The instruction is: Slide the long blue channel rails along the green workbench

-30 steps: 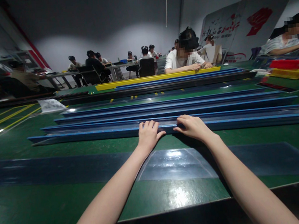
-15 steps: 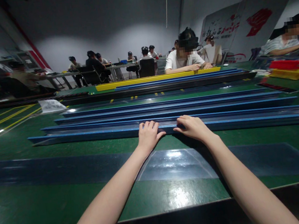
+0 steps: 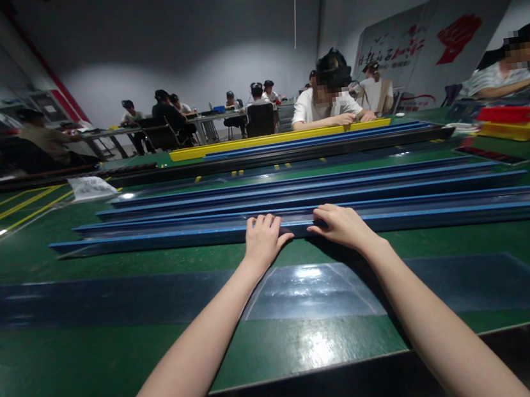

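Note:
A long blue channel strip [image 3: 178, 238] lies crosswise on the green table, its open side facing up. My left hand [image 3: 263, 237] grips its near wall, fingers bent over into the channel and thumb along the front. A short way to the right, my right hand [image 3: 340, 223] holds the same strip, with its fingers curled over the edge and thumb at the front face. Part of the strip is hidden under both hands. Just behind it lie more blue channel strips [image 3: 293, 190], roughly parallel.
A clear plastic sheet [image 3: 113, 299] lies flat near the table's front edge. Farther back are black strips [image 3: 289, 155], a yellow strip [image 3: 262, 141] and a plastic bag [image 3: 92, 187]. Red [image 3: 508, 114] and yellow trays [image 3: 512, 130] stand at right. A co-worker [image 3: 325, 104] leans over the far side.

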`<move>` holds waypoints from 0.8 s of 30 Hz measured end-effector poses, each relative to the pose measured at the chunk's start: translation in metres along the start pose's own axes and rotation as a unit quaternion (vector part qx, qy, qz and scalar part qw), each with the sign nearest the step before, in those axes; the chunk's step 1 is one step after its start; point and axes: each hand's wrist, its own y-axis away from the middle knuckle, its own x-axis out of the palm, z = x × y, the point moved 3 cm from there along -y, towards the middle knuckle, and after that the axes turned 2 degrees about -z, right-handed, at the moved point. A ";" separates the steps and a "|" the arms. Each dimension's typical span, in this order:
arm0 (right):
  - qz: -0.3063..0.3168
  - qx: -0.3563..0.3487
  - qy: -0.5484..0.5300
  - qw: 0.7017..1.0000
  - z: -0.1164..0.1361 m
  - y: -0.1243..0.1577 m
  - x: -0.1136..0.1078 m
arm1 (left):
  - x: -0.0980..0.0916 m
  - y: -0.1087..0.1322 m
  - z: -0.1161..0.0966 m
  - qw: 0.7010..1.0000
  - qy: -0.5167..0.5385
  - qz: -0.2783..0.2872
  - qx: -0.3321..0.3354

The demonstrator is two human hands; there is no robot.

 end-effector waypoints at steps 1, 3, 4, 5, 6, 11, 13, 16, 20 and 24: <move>-0.001 0.000 0.000 1.000 0.000 0.000 0.000 | 0.000 0.000 0.000 1.000 -0.001 0.000 0.000; -0.001 0.000 0.001 1.000 0.000 0.000 0.000 | 0.000 0.000 0.000 1.000 -0.002 0.000 0.001; 0.000 -0.001 0.002 1.000 0.000 0.000 0.000 | 0.000 0.000 0.000 1.000 -0.002 0.000 0.001; 0.001 -0.002 0.003 1.000 0.000 0.000 0.001 | 0.000 0.000 0.000 1.000 -0.002 0.001 0.000; 0.002 -0.003 0.004 1.000 0.000 0.000 0.001 | 0.000 0.000 0.000 1.000 -0.002 0.003 -0.001; -0.001 -0.007 0.004 1.000 0.000 0.000 0.001 | -0.001 -0.001 0.000 1.000 -0.005 0.005 -0.004; -0.002 -0.008 0.005 1.000 0.000 0.000 0.002 | -0.001 -0.001 -0.001 1.000 -0.005 0.004 -0.004; -0.001 -0.007 0.004 1.000 -0.001 0.000 0.003 | 0.000 -0.001 -0.001 1.000 -0.006 0.004 -0.004; 0.005 -0.002 0.000 1.000 -0.001 -0.001 0.003 | 0.000 -0.001 0.000 1.000 -0.007 0.006 -0.004; 0.002 -0.002 0.001 1.000 -0.001 -0.001 0.002 | 0.000 0.000 0.000 1.000 -0.007 0.004 -0.003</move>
